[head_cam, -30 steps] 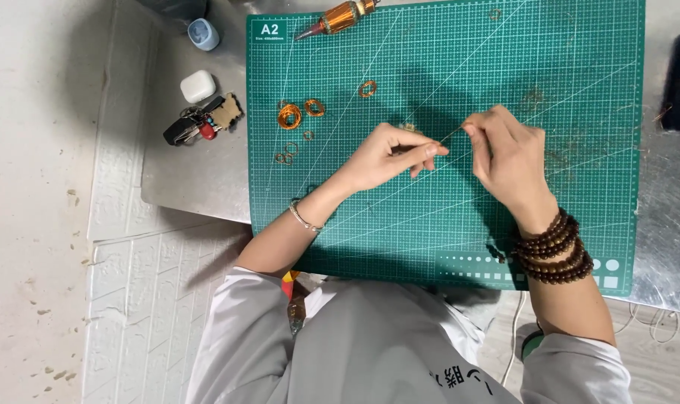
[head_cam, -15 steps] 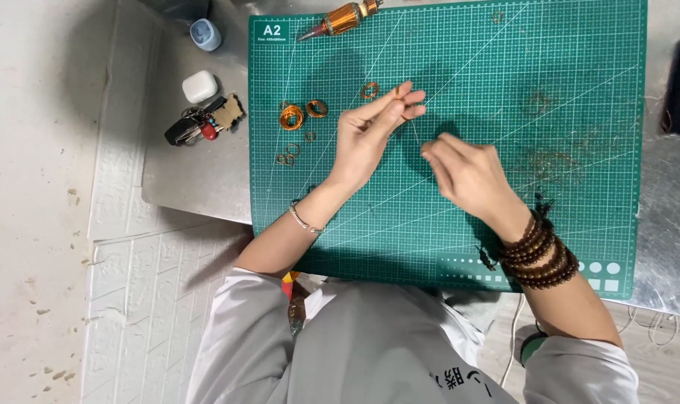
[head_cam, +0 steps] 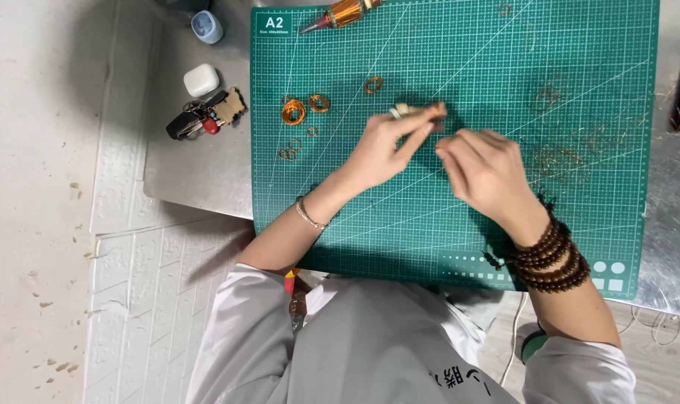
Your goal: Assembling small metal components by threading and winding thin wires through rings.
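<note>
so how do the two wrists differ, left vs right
The left hand has one thin, pale bangle at its wrist; the right hand has dark brown wooden beads wound round in several loops. The bangle is a slim single line, the beads a thick stack. Both hands are over the green cutting mat, fingertips close together.

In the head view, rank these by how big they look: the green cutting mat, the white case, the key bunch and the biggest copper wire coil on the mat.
1. Cutting mat, by far the largest.
2. Key bunch.
3. White case.
4. Copper coil, somewhat smaller than the case; the gap is small.
</note>
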